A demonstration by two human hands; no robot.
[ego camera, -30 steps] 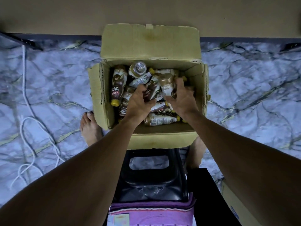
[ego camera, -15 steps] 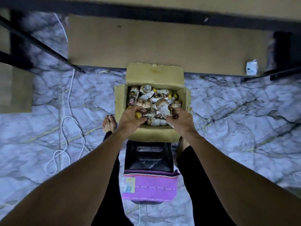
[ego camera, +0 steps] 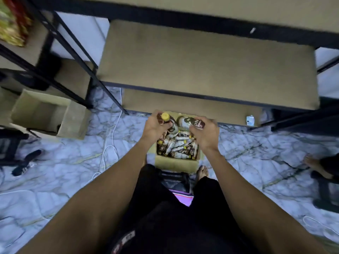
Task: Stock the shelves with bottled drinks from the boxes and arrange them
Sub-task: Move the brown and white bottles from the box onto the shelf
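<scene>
We are holding one brown-labelled plastic drink bottle with a yellow cap [ego camera: 167,121] in our left hand [ego camera: 156,125], its grip clamped around the bottle's neck and shoulder, cap pointing up and away from us. Our right hand [ego camera: 206,134] is gripping a second brown-and-white plastic bottle [ego camera: 190,122], lying roughly crosswise, with the fingers closed over its dark end. Both bottles are hanging above the far edge of the open brown cardboard box [ego camera: 176,164], which is sitting on the pale marble-patterned floor [ego camera: 247,162] and holding a jumbled heap of similar bottles [ego camera: 178,147] lying on their sides. The box is resting just in front of the lowest board of the black metal-framed shelving unit with tan boards [ego camera: 201,65]. A small white carton [ego camera: 250,120] is standing near the right end of that lowest board. Just beside the box's near edge we are seeing our bare foot [ego camera: 202,171] and a black plastic stool with a purple cloth [ego camera: 180,187]. Well apart to the left, an empty open cardboard box [ego camera: 49,114] is sitting on the floor, with a white cable [ego camera: 108,143] trailing between the two boxes.
</scene>
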